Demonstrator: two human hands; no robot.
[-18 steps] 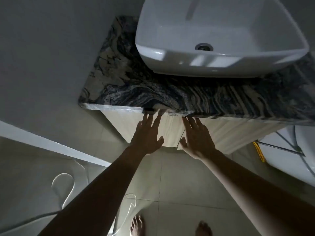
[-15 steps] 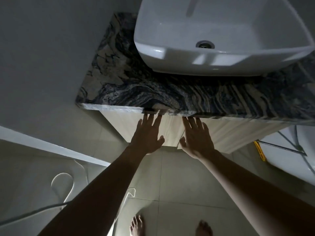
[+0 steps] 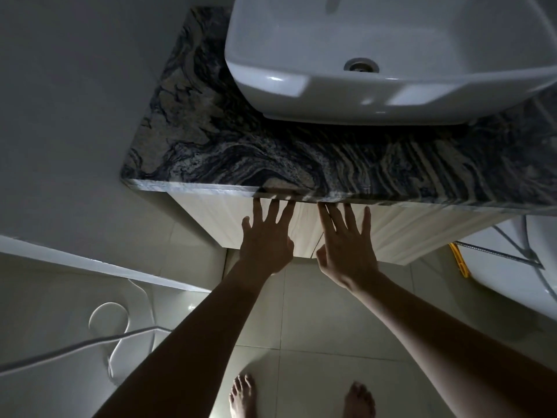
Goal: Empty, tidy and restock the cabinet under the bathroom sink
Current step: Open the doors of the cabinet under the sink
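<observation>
Left hand (image 3: 266, 236): fingers straight, spread, tips near marble countertop (image 3: 211, 140) edge, over cabinet (image 3: 208, 215) front below sink (image 3: 361, 101). Right hand (image 3: 346, 245): likewise splayed, beside centre seam. Doors look shut, so opening step. Next: hook door edges, pull outward.

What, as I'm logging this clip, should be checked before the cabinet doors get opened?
Hands free: ok, left hand and right hand hold nothing.
Grip on a door edge: cannot tell, fingertips sit just under the countertop lip.
Cabinet doors open: not ok, they look shut.
Feet out of the swing: ok, back on the tile.
Contents: cannot tell, hidden.
</observation>
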